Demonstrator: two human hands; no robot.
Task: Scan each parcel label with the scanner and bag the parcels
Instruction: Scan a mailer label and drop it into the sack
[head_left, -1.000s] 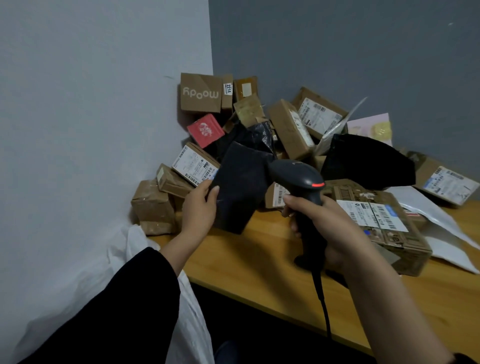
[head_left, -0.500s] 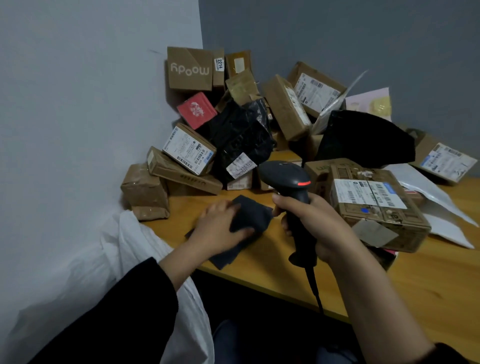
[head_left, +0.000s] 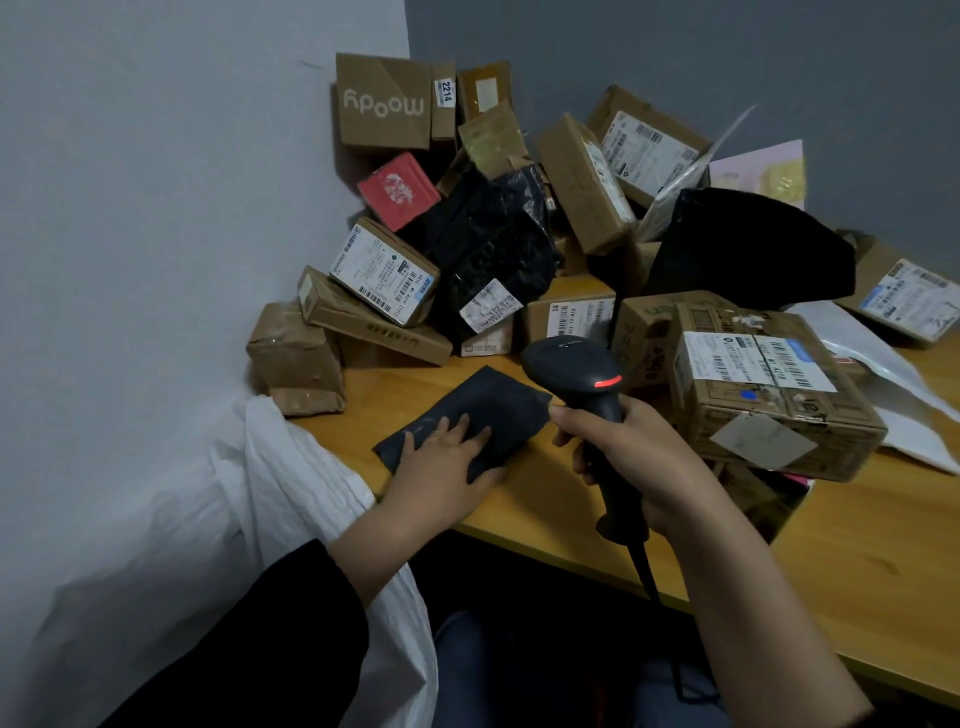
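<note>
White sack (head_left: 291, 493) hangs off the wooden table (head_left: 883, 571), left edge. Left hand (head_left: 441, 462) flat, fingers slightly apart, pressing the dark poly mailer (head_left: 488, 405) near the table front. Mailer likely soft, light, slick; pinch an edge. Right hand (head_left: 644, 467) wrapped round the barcode scanner (head_left: 582, 369) handle, just beside the mailer.

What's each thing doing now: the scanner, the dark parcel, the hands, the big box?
scanner, held upright, red light on.
right hand, grips the scanner's handle.
dark parcel, lying flat on the table, no label showing.
left hand, fingers straight, resting on the dark parcel.
big box, closed, label facing up.
white bag, beside the table; cannot tell if open.
</note>
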